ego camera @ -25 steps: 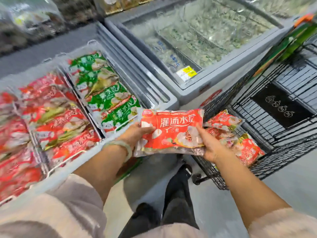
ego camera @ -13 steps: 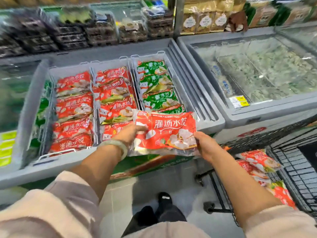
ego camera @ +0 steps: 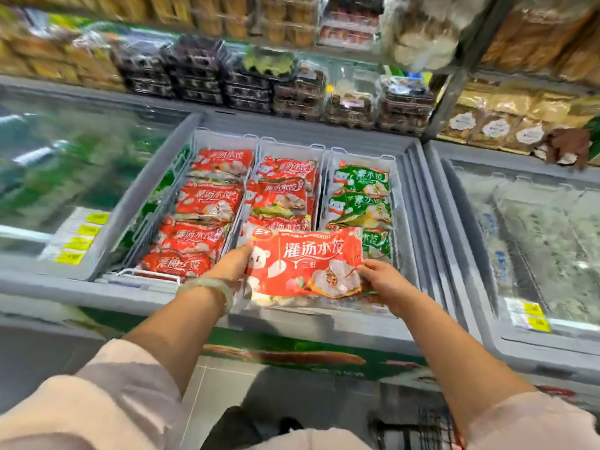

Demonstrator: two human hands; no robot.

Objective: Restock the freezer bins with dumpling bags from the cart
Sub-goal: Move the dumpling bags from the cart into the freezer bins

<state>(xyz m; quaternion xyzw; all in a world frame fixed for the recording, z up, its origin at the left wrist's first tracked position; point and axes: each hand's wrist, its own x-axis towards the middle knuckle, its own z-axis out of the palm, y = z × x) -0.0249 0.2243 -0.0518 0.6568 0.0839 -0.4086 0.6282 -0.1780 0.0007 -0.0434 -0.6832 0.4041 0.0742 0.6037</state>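
Freezer (ego camera: pixel 418 241) filled frame centre, three bins (ego camera: pixel 326 157) stocked. Red bag (ego camera: pixel 305 264) hung lower centre, over front of middle and right bins. Left hand (ego camera: pixel 231 266), right hand (ego camera: pixel 384 282) gripped bag's ends, fingers closed.

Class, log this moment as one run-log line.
phase: carry to bin | left hand and right hand: both grip red plastic dumpling bag | bag: above front of grey open freezer, not yet released

head-worn view, looking down, near freezer (ego camera: pixel 293 323)
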